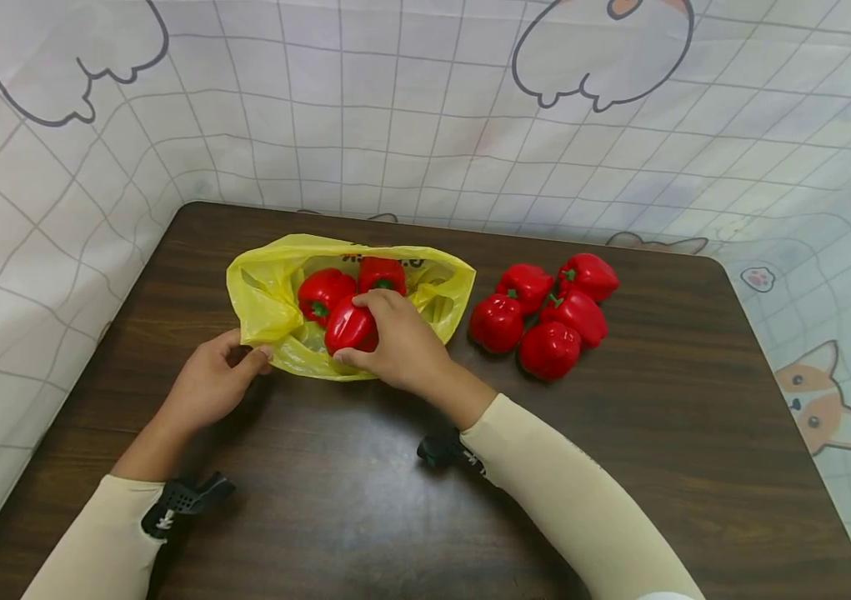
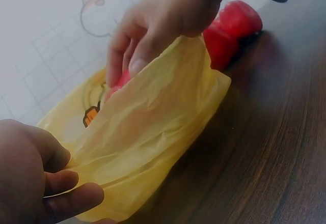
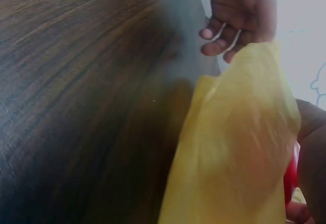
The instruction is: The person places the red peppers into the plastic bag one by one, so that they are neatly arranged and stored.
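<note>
A yellow plastic bag [image 1: 263,292] lies on the table with its mouth spread open. My left hand [image 1: 207,383] pinches the bag's near left rim between thumb and fingers; the left wrist view shows the same grip on the film [image 2: 153,132]. Inside the mouth, my right hand [image 1: 410,346] holds a red bell pepper [image 1: 350,327], thumb on the near side and fingers on the far side. Two more red bell peppers, one on the left [image 1: 323,292] and one behind [image 1: 382,273], sit in the bag. Bag film hides most of the held pepper in the right wrist view.
Several red bell peppers [image 1: 548,350] are clustered on the brown wooden table [image 1: 365,500], right of the bag. A white grid-patterned cloth [image 1: 395,125] with cartoon animals hangs behind the table's far edge and along its sides.
</note>
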`<state>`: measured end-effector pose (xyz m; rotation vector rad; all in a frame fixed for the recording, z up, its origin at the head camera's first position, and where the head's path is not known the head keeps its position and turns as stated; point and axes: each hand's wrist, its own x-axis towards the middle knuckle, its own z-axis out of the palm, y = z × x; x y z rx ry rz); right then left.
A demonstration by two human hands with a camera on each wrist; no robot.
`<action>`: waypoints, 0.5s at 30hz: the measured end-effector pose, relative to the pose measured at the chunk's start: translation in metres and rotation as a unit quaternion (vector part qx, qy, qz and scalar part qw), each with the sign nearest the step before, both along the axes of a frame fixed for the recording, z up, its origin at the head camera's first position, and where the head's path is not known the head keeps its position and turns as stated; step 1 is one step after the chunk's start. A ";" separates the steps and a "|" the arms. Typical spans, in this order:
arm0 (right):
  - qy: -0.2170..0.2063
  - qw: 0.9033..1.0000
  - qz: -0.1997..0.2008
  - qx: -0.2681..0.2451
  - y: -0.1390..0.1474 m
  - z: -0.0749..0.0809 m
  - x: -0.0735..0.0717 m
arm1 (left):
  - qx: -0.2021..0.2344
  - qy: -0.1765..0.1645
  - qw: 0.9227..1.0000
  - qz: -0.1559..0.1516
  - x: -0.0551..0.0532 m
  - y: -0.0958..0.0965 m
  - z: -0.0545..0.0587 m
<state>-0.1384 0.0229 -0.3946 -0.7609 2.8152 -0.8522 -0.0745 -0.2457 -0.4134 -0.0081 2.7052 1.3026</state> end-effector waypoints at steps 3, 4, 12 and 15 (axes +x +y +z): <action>0.001 1.000 -0.007 0.005 -0.005 -0.006 0.001 | -0.002 0.000 1.000 0.000 0.000 0.000 0.000; 0.001 1.000 -0.009 0.006 -0.007 -0.007 0.001 | -0.002 0.001 1.000 -0.001 0.000 0.000 0.001; 0.027 0.999 -0.011 0.032 -0.011 -0.015 0.003 | 0.001 -0.002 1.000 -0.001 0.000 0.002 0.002; 0.033 0.999 -0.009 0.042 -0.009 -0.015 0.003 | 0.002 -0.003 1.000 -0.001 -0.001 0.003 0.002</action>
